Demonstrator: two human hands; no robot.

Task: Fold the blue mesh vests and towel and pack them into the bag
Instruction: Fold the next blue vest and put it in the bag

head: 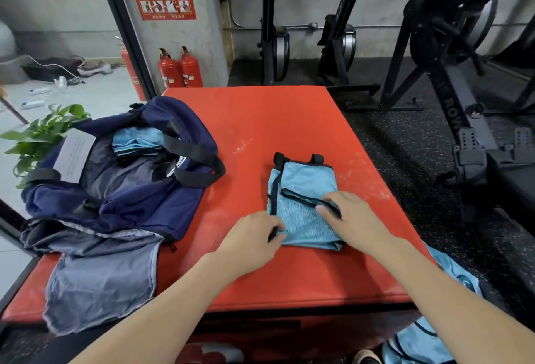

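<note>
The folded light-blue mesh vest (304,207) looks light and limp; left hand (254,240) pinches its seven-o'clock corner, right hand (351,219) presses flat, fingers straight, at four o'clock.

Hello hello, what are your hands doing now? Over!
Left hand pinching folded vest edge; right hand pressing it flat. Bag open, vests inside. Nothing blocking.

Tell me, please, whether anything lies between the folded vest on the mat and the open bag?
Nothing visible does. Bare red mat separates the folded vest from the bag on its left. Only the bag's black strap droops beside the opening.
</note>
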